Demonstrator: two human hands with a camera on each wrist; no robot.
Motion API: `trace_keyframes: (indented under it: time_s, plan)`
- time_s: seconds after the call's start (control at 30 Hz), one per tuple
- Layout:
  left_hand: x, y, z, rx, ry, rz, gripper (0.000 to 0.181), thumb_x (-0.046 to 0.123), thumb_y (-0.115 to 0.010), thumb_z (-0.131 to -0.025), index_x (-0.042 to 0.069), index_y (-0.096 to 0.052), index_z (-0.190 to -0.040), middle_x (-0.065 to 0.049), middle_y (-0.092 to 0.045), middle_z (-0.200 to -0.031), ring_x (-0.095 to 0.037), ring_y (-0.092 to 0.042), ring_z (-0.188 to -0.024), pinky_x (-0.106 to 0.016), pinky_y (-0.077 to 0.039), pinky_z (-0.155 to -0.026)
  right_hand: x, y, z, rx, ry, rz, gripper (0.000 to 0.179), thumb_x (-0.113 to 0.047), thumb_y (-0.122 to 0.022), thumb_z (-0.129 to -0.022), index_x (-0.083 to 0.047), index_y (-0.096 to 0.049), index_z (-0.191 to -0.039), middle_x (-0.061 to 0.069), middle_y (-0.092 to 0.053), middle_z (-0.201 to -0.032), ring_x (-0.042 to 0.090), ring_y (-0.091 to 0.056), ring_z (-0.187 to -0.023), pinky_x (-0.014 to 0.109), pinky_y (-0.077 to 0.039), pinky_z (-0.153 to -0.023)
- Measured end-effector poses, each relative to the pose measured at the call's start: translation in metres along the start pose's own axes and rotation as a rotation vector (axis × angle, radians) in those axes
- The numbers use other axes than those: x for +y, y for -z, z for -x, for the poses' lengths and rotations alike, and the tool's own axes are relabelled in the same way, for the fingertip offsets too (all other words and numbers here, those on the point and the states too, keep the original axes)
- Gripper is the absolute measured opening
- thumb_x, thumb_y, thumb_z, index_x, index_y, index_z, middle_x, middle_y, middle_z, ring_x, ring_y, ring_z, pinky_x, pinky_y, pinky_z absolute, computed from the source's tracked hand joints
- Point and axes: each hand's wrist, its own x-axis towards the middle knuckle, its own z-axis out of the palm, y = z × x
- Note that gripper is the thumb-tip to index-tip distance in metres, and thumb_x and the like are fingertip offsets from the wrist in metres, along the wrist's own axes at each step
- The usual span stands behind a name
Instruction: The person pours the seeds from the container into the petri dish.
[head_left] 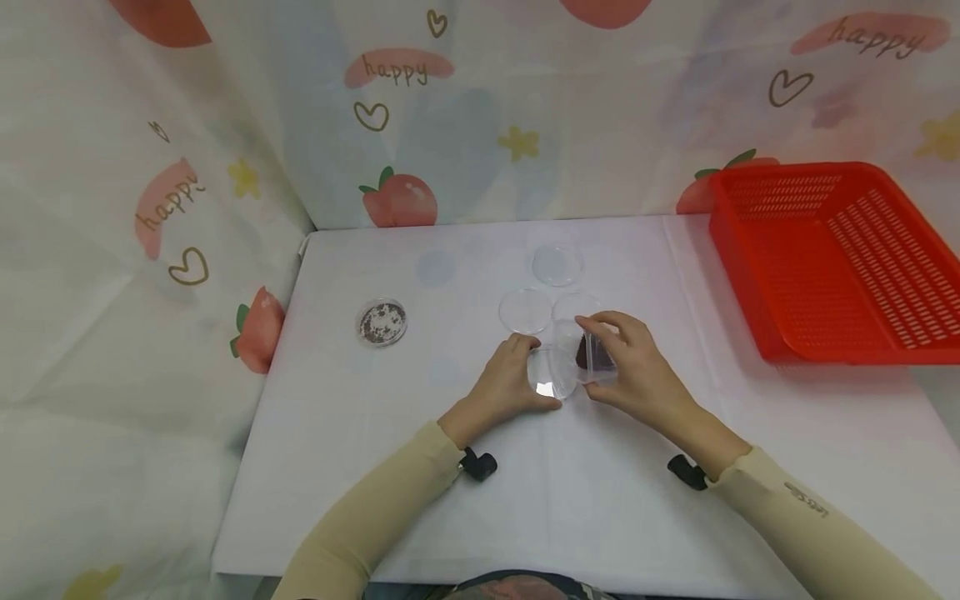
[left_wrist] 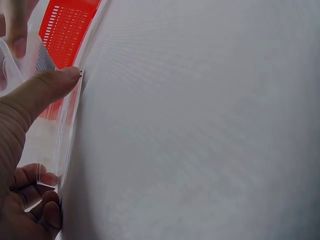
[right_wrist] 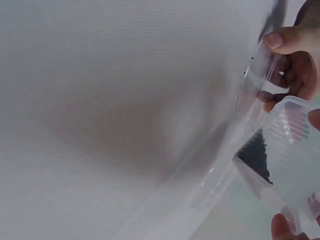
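My left hand (head_left: 501, 383) holds a clear petri dish (head_left: 546, 379) by its rim on the white table, thumb at the near side and fingers at the far side. Just right of it, my right hand (head_left: 637, 362) grips a clear plastic box (right_wrist: 290, 132) from two sides. The box is tilted toward the dish, and dark granules (right_wrist: 257, 155) lie gathered in its lower corner. In the right wrist view a few dark specks show at the dish (right_wrist: 250, 87). Whether granules are falling cannot be told.
Beyond my hands lie clear round dishes or lids, one at the back (head_left: 557, 265) and one nearer (head_left: 525, 311). A round dish with dark and white bits (head_left: 382, 323) sits at the left. A red plastic basket (head_left: 813, 275) stands at the right. Printed cloth (head_left: 465, 150) hangs behind the table.
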Motion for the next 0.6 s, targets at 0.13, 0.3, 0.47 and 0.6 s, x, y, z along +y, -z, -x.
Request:
trace_keyframes:
  time_s: [0.13,0.3,0.47,0.6]
  plan:
    - [0.0012,0.0013,0.0014,-0.004,0.007,0.006,0.098,0.047,-0.098,-0.062,0.006,-0.050,-0.137,-0.006,-0.055,-0.136,-0.021,-0.056,-0.122,-0.032,-0.049,-0.105,-0.0020,-0.0005,-0.0036,-0.004,0.061,0.066,0.094,-0.004,-0.089,-0.066,-0.017,-0.050,-0.151,0.012,-0.049,-0.144,0.038,-0.038,-0.140,0.056,-0.047,-0.105]
    - [0.0042,0.0037,0.0018,-0.005,0.006,0.012,0.097,0.045,-0.098,-0.063,0.006,-0.050,-0.137,-0.006,-0.056,-0.135,-0.022,-0.056,-0.122,-0.032,-0.049,-0.105,-0.0051,0.0001,-0.0056,-0.013,0.107,0.126,0.094,-0.004,-0.089,-0.066,-0.017,-0.050,-0.150,0.013,-0.049,-0.144,0.039,-0.037,-0.142,0.056,-0.049,-0.106]
    - [0.0042,0.0040,0.0008,-0.008,0.003,-0.003,0.097,0.046,-0.098,-0.064,0.006,-0.050,-0.138,-0.006,-0.056,-0.137,-0.022,-0.056,-0.124,-0.032,-0.047,-0.107,-0.0075,0.0005,-0.0072,-0.021,0.128,0.146,0.096,-0.003,-0.091,-0.066,-0.018,-0.049,-0.152,0.013,-0.049,-0.145,0.039,-0.036,-0.144,0.056,-0.051,-0.103]
    - [0.0030,0.0033,0.0011,-0.006,-0.001,-0.003,0.097,0.046,-0.098,-0.064,0.005,-0.050,-0.138,-0.007,-0.056,-0.137,-0.022,-0.056,-0.125,-0.032,-0.047,-0.107,-0.0092,0.0008,-0.0093,-0.020,0.147,0.164,0.097,-0.004,-0.092,-0.065,-0.018,-0.049,-0.151,0.014,-0.049,-0.145,0.039,-0.036,-0.144,0.056,-0.052,-0.103]
